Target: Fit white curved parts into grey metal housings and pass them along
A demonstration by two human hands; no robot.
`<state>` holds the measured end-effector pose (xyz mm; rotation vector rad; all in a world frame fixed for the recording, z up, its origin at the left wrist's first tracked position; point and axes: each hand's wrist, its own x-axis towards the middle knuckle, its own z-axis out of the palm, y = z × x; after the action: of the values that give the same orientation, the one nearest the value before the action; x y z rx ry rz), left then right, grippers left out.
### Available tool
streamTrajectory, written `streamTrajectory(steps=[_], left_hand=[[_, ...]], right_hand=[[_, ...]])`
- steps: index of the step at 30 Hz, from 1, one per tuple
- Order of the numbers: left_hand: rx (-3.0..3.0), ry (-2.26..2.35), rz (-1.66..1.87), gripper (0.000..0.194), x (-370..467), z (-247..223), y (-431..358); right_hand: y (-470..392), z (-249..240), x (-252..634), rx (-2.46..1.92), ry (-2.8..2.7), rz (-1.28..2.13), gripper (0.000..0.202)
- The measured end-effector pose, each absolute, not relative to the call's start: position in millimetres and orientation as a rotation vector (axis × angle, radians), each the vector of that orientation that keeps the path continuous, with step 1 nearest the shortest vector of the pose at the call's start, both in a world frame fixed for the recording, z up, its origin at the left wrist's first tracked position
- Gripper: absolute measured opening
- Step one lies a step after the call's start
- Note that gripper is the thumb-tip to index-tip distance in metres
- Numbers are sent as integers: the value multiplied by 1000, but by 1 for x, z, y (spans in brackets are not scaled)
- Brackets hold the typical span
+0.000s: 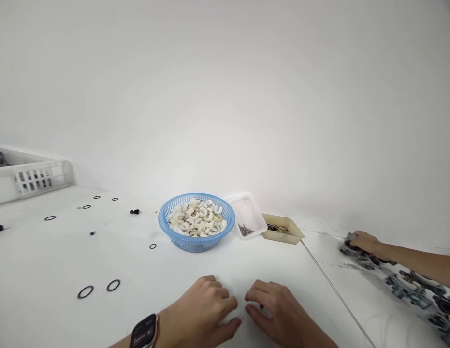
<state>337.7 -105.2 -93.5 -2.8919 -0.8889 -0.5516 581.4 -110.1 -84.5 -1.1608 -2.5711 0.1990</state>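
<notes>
My left hand (210, 309) is low over the white table, a dark-faced watch (144, 331) on its wrist. Its fingers are bent and its thumb stands apart, with nothing visible between them. Across a small gap, my right hand (277, 309) mirrors it, fingers loosely curled and thumb apart from the index finger. A small dark spot shows between them; I cannot tell what it is. Beyond both hands stands a blue basket (195, 245) full of white curved pieces (197, 217). Black rings (113, 285) lie on the table to the left.
Right of the basket are a white tray (248, 215) with metal pins and a beige tray (283, 237). Another person's hand (364, 241) grips a metal part at the right, near several metal parts (408, 289). A white crate (39, 179) stands far left.
</notes>
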Motion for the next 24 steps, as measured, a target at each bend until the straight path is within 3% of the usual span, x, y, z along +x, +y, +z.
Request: streamTrajectory(steps=[24], left_hand=[[-2859, -939, -494, 22, 339, -95, -108]], right_hand=[[-113, -79, 582, -1222, -2558, 198, 11]])
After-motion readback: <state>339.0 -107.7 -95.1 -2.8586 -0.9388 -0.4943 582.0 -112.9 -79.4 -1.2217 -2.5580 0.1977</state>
